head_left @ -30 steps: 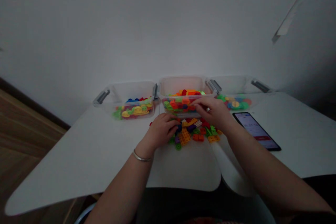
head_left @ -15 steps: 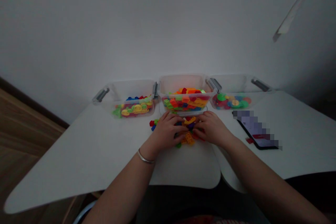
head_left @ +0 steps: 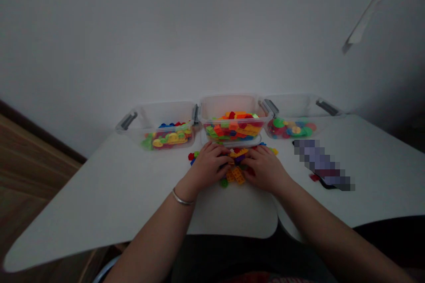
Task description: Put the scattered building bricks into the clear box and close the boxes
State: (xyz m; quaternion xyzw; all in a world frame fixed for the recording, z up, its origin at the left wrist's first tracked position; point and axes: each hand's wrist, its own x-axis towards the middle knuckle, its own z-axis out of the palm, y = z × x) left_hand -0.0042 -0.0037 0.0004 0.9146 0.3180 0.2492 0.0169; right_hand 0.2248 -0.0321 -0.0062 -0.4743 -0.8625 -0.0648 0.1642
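A heap of small coloured building bricks [head_left: 236, 173] lies on the white table [head_left: 109, 194] in front of the middle clear box [head_left: 233, 124], which is full of bricks. My left hand [head_left: 209, 166] rests on the heap's left side with its fingers curled over the bricks. My right hand [head_left: 264, 168] lies on the right side, its fingers bent down onto the bricks too. Both hands nearly meet over an orange brick [head_left: 238, 153]. What each hand grips is hidden under the fingers. A bracelet [head_left: 181, 199] circles my left wrist.
A clear box [head_left: 162, 130] with yellow and green pieces stands at the left, another clear box [head_left: 294, 119] with round coloured discs at the right. A phone [head_left: 323, 163] lies on the table to the right. A white wall rises behind the boxes.
My right hand came down from the middle box's rim onto the heap. Both hands have closed in on the bricks from either side. The heap looks more bunched together.
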